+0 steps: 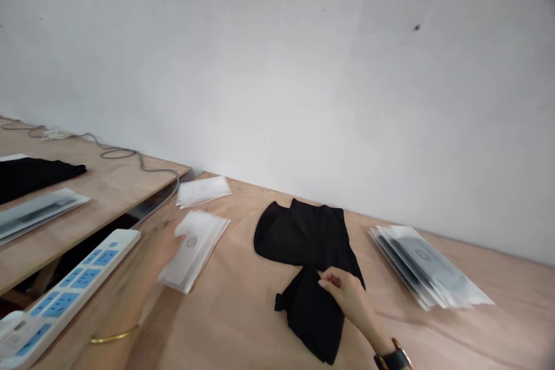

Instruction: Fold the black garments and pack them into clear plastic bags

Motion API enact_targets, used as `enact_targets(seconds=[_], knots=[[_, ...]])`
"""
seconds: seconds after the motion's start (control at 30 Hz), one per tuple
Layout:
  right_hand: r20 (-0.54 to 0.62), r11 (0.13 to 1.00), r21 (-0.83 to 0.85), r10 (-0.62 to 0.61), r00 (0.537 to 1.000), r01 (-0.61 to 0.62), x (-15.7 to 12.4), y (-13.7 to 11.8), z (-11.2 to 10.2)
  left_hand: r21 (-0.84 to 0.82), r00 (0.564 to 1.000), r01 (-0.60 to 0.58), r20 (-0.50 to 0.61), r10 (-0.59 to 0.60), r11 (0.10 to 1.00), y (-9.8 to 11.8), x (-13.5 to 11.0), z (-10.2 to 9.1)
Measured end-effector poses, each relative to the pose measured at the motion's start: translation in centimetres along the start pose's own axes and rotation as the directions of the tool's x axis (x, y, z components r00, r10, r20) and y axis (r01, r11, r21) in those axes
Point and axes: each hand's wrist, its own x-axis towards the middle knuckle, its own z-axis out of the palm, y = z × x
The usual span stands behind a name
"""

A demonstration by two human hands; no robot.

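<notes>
My left hand (pixel 167 245), smeared by motion, is at the left edge of a stack of frosted plastic bags (pixel 197 248); whether its fingers grip one does not show. My right hand (pixel 344 295) has thumb and fingertips pinched together at the upper edge of a small folded black garment (pixel 314 318). Just beyond lies a larger piece of black fabric (pixel 306 234), spread flat and touching the small one. Farther back sits a second small pile of frosted bags (pixel 203 189).
On the right lies a fanned stack of filled bags (pixel 429 263) with dark contents. A white power strip (pixel 82 283) runs along the table's left edge, with a grey cable (pixel 158 169) behind. Across a gap, another table (pixel 113 179) holds black cloth (pixel 34 173) and bags (pixel 41 211).
</notes>
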Motion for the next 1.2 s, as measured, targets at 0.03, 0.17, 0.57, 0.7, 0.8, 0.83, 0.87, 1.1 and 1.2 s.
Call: enact_targets(seconds=[0.03, 0.17, 0.57, 0.7, 0.8, 0.83, 0.87, 1.1, 1.2], knots=[[0.005, 0.999, -0.002, -0.032, 0.999, 0.032, 0.0, -0.4, -0.1, -0.038, 0.998, -0.060, 0.025, 0.061, 0.997, 1.4, -0.7, 0.9], [-0.002, 0.997, -0.028, -0.069, 0.998, 0.069, 0.8, -1.6, -0.5, -0.288, 0.905, -0.317, 0.192, 0.379, 0.904, 8.9, -4.2, 5.2], [0.003, 0.961, 0.064, -0.270, 0.963, 0.270, -0.4, -6.0, -2.6, -0.710, 0.541, -0.344, 0.384, 0.748, 0.614, 21.9, -8.6, 6.0], [0.015, 0.943, 0.033, -0.331, 0.944, 0.330, -1.8, -7.5, -3.5, -0.612, 0.555, -0.455, 0.373, 0.743, 0.647, 22.6, -9.2, 5.2], [0.179, 0.942, 0.145, -0.326, 0.928, 0.303, -2.9, -8.7, -4.5, -0.647, 0.522, -0.480, 0.333, 0.785, 0.593, 22.6, -9.9, 3.8], [0.248, 0.935, 0.172, -0.345, 0.905, 0.309, -3.4, -8.9, -5.2, -0.682, 0.511, -0.451, 0.332, 0.793, 0.576, 22.4, -10.0, 3.1], [0.318, 0.929, 0.189, -0.365, 0.875, 0.318, -3.8, -9.0, -5.9, -0.713, 0.511, -0.411, 0.337, 0.791, 0.569, 22.1, -10.0, 2.3], [0.422, 0.994, 0.108, -0.064, 0.904, 0.019, -4.3, -3.2, -12.4, -0.625, 0.556, -0.198, 0.563, 0.612, 0.755, 17.0, -5.0, -0.7], [0.134, 0.983, 0.184, -0.039, 0.990, 0.014, -1.6, -1.5, -13.9, -0.515, 0.657, -0.269, 0.520, 0.546, 0.814, 16.5, -1.5, 0.3]])
